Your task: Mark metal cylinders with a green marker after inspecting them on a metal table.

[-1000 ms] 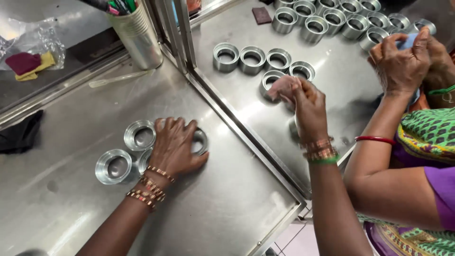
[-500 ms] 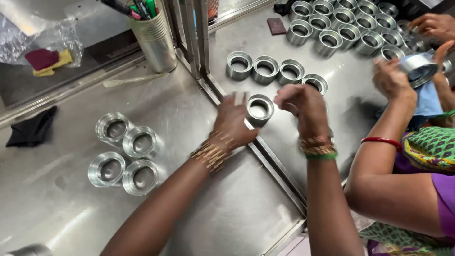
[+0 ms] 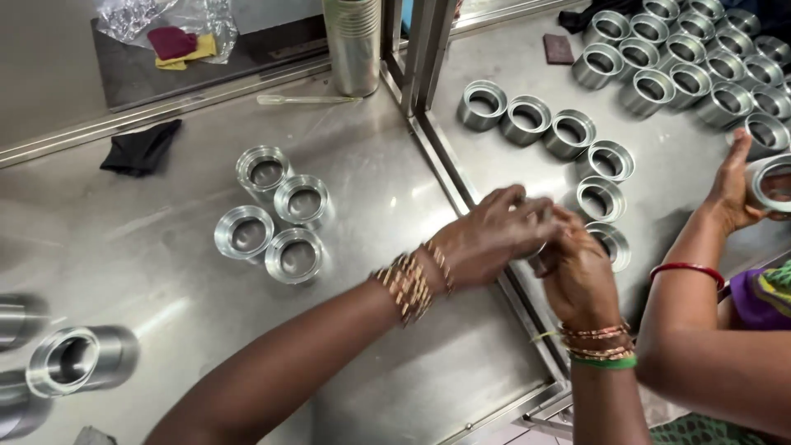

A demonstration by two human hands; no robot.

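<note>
— Four rings (image 3: 276, 216) sat grouped at about ten o'clock from my hands, done with as far as I could judge; a curved row (image 3: 568, 148) and a bigger batch (image 3: 692, 66) at one o'clock looked untouched.

— And the piece in hand?

— My left hand (image 3: 494, 239) and right hand (image 3: 577, 276) met over the table seam, fingers curled and pressed around one metal ring (image 3: 540, 254). Mostly hidden; only a grey, shiny edge showed.

— Anyone else?

— At three o'clock, a co-worker's hand (image 3: 729, 185) cupped another ring (image 3: 773, 183).
</note>
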